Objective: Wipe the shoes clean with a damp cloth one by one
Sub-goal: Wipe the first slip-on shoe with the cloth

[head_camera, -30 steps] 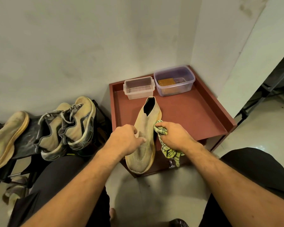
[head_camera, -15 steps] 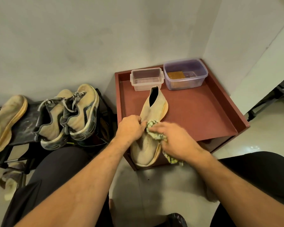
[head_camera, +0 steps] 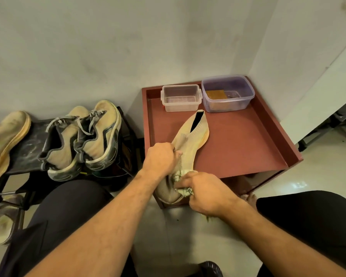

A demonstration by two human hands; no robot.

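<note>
The knit shoe (head_camera: 190, 144) lies on the red table (head_camera: 238, 148), heel opening toward the wall and toe overhanging the near edge. The left hand (head_camera: 160, 158) grips the shoe at mid-body, fingers curled over its left side, holding it steady. The right hand (head_camera: 206, 192) clutches the bunched cloth (head_camera: 183, 183) and presses it against the toe section; only a small part of the cloth shows between the two hands.

Step in hand, as judged: wiping of the first shoe, at the toe area. The heel end and the right side of the sole edge appear not yet reached.

The next move calls for a firm hold by the left hand while the cloth travels along the upper toward the heel opening. The shoe likely needs turning to expose the sole edge. The knit upper is soft and will probably yield under pressure, so support from beneath or from the side is advisable.

Further shoes wait on the black rack (head_camera: 28, 148) to the left: a laced pair (head_camera: 82, 138) and a single beige shoe (head_camera: 6, 140). A clear box (head_camera: 181, 97) and a purple-tinted box (head_camera: 228, 93) stand at the far edge of the table.
</note>
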